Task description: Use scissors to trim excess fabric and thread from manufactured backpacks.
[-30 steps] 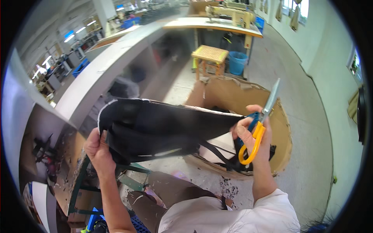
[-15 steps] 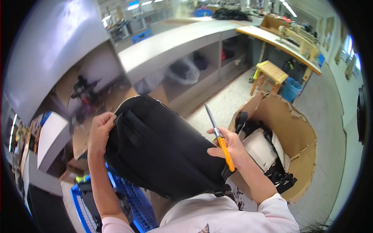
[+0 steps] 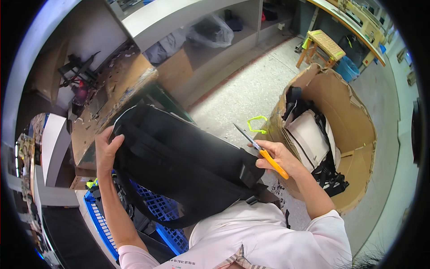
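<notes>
A black backpack point(image 3: 179, 161) spans the space in front of my body, its straps and a buckle showing near my waist. At its upper left corner, my left hand point(image 3: 108, 150) is closed on the edge. Pointed scissors point(image 3: 263, 154) with orange handles lie across my right hand point(image 3: 278, 159), blades together and aimed to the far left. The fingers of that hand are at the bag's right end; whether they also pinch the fabric cannot be made out.
To the right stands a tall cardboard box point(image 3: 358, 121) holding white and black bags. A blue plastic crate point(image 3: 96, 219) with dark items is at lower left. Beyond are a worn wooden bench point(image 3: 118, 83), a woven-top stool point(image 3: 324, 45), a blue bin point(image 3: 347, 68) and grey shelving point(image 3: 215, 62).
My view has tipped downward, bringing more floor and crate into sight. The backpack has turned so its straps and buckle show more. The scissors stay in my right hand, tilted further left.
</notes>
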A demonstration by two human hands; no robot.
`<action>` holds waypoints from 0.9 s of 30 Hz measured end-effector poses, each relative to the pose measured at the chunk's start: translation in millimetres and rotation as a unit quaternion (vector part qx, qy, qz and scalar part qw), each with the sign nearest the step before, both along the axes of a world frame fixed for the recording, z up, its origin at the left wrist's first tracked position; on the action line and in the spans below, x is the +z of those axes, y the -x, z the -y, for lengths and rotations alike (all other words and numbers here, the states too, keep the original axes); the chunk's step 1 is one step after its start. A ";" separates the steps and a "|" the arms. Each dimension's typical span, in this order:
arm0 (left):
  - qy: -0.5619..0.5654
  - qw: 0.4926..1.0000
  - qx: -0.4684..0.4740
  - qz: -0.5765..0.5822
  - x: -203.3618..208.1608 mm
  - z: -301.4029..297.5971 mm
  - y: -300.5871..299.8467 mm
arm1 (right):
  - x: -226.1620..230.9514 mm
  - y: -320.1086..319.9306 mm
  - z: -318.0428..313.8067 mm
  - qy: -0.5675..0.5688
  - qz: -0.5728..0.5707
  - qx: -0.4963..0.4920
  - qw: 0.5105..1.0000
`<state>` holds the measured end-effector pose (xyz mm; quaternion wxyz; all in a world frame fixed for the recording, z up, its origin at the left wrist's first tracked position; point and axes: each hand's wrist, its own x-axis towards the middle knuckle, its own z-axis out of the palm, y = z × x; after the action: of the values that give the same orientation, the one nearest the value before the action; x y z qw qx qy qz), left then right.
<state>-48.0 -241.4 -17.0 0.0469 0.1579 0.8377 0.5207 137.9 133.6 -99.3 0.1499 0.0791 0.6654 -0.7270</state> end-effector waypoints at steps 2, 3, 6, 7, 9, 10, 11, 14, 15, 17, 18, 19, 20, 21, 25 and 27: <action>0.021 1.000 -0.003 -0.008 -10.2 2.4 3.9 | -6.2 -12.3 -7.5 0.047 0.096 -0.012 0.994; -0.010 1.000 -0.003 -0.004 -15.0 2.6 6.4 | -13.3 -18.0 -10.1 0.003 0.048 -0.010 0.999; -0.034 0.999 0.006 -0.003 -30.6 10.3 14.6 | -24.2 -23.8 -18.5 -0.129 -0.066 0.002 0.989; -0.050 0.999 0.000 0.000 -33.0 11.5 15.5 | -20.3 -22.7 -21.0 -0.183 -0.070 0.013 0.981; -0.066 0.998 -0.011 0.004 -34.2 9.0 14.5 | -19.9 -21.7 -25.2 -0.236 -0.072 0.021 0.969; -0.093 0.995 -0.018 0.000 -32.5 6.9 12.8 | -21.4 -20.6 -27.0 -0.254 -0.086 0.026 0.963; -0.119 0.993 -0.023 -0.007 -29.3 6.3 10.4 | -22.2 -18.4 -27.4 -0.271 -0.105 0.033 0.956; -0.136 0.990 -0.024 -0.023 -26.4 3.8 4.5 | -10.0 -16.5 -24.9 -0.315 -0.173 0.039 0.932; -0.146 0.988 -0.023 -0.033 -28.2 2.7 3.8 | -3.6 -12.0 -23.0 -0.312 -0.183 0.042 0.931; -0.144 0.989 -0.014 -0.043 -26.4 3.5 1.3 | 7.7 -2.9 -17.7 -0.325 -0.180 0.040 0.928; -0.150 0.988 -0.008 -0.042 -24.4 1.9 -1.7 | 9.0 2.9 -15.2 -0.323 -0.189 0.043 0.926; -0.148 0.988 -0.002 -0.050 -22.5 2.6 -3.0 | 10.6 9.4 -12.7 -0.362 -0.219 0.054 0.904; -0.155 0.987 -0.004 -0.048 -21.2 2.2 -4.2 | 13.1 14.2 -10.8 -0.402 -0.248 0.065 0.879; -0.163 0.986 -0.006 -0.046 -19.9 2.4 -5.9 | 14.4 19.4 -7.5 -0.402 -0.256 0.068 0.877; -0.174 0.983 0.006 -0.056 -13.1 -0.4 -16.6 | 21.5 39.7 8.5 -0.432 -0.309 0.077 0.844; -0.174 0.982 0.004 -0.070 -8.8 0.6 -20.9 | 26.1 47.9 17.2 -0.433 -0.328 0.085 0.835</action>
<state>-27.1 -242.0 -25.8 -0.0426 0.1964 0.7360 0.6465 90.1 116.5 -73.2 -0.0654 -0.1637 0.9266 -0.3323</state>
